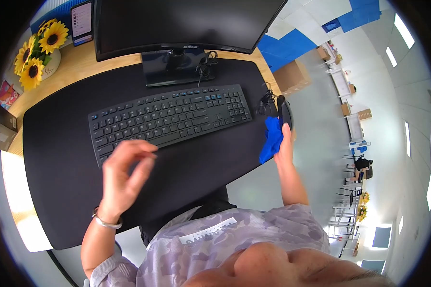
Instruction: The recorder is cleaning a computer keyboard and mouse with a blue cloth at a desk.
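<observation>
My left hand [124,175] hovers over the front left of the black keyboard [172,118], its fingers curled, thumb apart, holding nothing. At the desk's right edge, my right hand [285,147] grips a crumpled blue cloth [272,140]. A black object [283,107], perhaps a computer mouse seen edge-on, stands against the fingers of that hand. Most of those fingers are hidden behind the cloth and this object. Close by lies a bundled black cable [267,102]. Under the keyboard is a large black desk mat [61,143].
A monitor [186,21] on a glossy stand [158,70] rises behind the keyboard, with coiled cable [206,64] on its base. Sunflowers in a white pot [52,66], a phone [82,23] and small boxes [3,125] line the left. Right of the desk sits a cardboard box [292,77].
</observation>
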Demonstrator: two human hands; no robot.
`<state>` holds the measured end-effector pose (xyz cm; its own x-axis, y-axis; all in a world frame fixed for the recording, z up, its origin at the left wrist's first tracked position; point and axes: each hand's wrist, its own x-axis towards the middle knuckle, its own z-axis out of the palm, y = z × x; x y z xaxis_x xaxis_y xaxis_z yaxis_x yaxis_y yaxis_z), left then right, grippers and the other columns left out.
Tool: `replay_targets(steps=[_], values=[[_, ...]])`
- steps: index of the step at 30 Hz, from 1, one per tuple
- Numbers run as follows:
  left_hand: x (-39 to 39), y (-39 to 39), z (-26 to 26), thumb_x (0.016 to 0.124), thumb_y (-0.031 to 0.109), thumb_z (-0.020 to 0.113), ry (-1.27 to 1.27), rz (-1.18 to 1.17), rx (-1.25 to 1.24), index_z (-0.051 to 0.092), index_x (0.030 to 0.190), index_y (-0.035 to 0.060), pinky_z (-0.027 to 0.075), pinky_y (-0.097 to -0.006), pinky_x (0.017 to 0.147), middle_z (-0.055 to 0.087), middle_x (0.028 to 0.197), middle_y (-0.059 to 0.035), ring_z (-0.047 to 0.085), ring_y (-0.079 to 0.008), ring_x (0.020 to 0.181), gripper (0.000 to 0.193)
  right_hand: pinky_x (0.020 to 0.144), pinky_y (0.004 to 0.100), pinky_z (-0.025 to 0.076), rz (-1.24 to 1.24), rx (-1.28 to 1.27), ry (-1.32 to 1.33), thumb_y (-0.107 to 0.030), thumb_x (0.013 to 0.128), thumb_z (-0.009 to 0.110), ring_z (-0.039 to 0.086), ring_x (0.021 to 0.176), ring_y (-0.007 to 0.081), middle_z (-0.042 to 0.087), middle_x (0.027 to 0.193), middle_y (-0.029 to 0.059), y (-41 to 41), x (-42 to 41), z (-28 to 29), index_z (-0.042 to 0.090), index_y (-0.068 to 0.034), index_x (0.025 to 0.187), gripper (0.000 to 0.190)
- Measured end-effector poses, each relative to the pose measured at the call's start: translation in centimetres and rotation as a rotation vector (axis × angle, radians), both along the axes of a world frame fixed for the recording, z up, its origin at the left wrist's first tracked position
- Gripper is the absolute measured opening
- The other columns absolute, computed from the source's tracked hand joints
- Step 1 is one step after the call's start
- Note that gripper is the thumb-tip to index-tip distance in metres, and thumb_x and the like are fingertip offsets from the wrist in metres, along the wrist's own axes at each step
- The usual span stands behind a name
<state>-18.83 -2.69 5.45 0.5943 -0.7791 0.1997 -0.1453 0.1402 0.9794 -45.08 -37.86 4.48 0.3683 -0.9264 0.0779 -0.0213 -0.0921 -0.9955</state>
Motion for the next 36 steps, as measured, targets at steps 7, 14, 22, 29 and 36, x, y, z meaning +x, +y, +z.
replay_targets(steps=[7, 14, 22, 29, 36], values=[[-3.1, -1.0, -1.6, 0.085, 0.037, 0.074, 0.387, -0.61, 0.092, 0.019, 0.152, 0.0044, 0.032, -0.0461, 0.112, 0.033, 0.151, -0.0188, 0.034, -0.0314, 0.14, 0.093, 0.088, 0.0371, 0.044, 0.527, -0.754, 0.057, -0.043, 0.063, 0.085, 0.054, 0.102, 0.0275, 0.052, 0.11, 0.0144, 10.0, 7.0, 2.2, 0.055, 0.002, 0.112, 0.073], [-3.2, -1.5, -0.8, 0.088, 0.073, 0.041, 0.435, -0.396, -0.214, 0.009, 0.154, 0.0094, 0.027, -0.0488, 0.115, 0.024, 0.155, -0.0191, 0.028, -0.0324, 0.143, 0.097, 0.076, 0.0376, 0.054, 0.909, -0.914, 0.105, -0.035, 0.056, 0.09, 0.061, 0.091, 0.0282, 0.054, 0.107, 0.012, 14.6, 11.0, 1.2, 0.058, -0.005, 0.111, 0.071], [-1.0, -0.9, -0.9, 0.099, 0.061, 0.02, 1.057, -0.283, -0.274, 0.033, 0.147, 0.0094, 0.033, -0.0492, 0.113, 0.046, 0.143, -0.016, 0.039, -0.0325, 0.136, 0.072, 0.082, 0.04, 0.049, 0.929, -0.913, -0.014, -0.062, 0.061, 0.081, 0.057, 0.095, 0.0317, 0.055, 0.107, 0.0121, 12.6, 13.0, 3.1, 0.056, -0.004, 0.116, 0.084], [-0.7, -1.3, -0.5, 0.087, 0.079, 0.03, 1.298, -0.37, -0.277, 0.026, 0.151, 0.0096, 0.034, -0.0445, 0.113, 0.039, 0.148, -0.0159, 0.043, -0.0289, 0.134, 0.095, 0.101, 0.0429, 0.036, 1.186, -1.329, 0.054, -0.037, 0.087, 0.065, 0.047, 0.125, 0.024, 0.053, 0.128, 0.0074, 20.0, 16.0, 2.3, 0.054, -0.01, 0.128, 0.05], [-0.2, 1.4, -0.7, 0.079, 0.087, 0.025, 1.242, -0.183, -0.068, 0.031, 0.147, 0.0026, 0.045, -0.0412, 0.107, 0.045, 0.14, -0.0186, 0.05, -0.0297, 0.128, 0.108, 0.098, 0.0482, 0.038, 1.136, -1.097, -0.026, -0.03, 0.065, 0.082, 0.043, 0.129, 0.0326, 0.046, 0.137, 0.0085, 20.1, 17.5, 0.5, 0.052, -0.025, 0.129, 0.071]])
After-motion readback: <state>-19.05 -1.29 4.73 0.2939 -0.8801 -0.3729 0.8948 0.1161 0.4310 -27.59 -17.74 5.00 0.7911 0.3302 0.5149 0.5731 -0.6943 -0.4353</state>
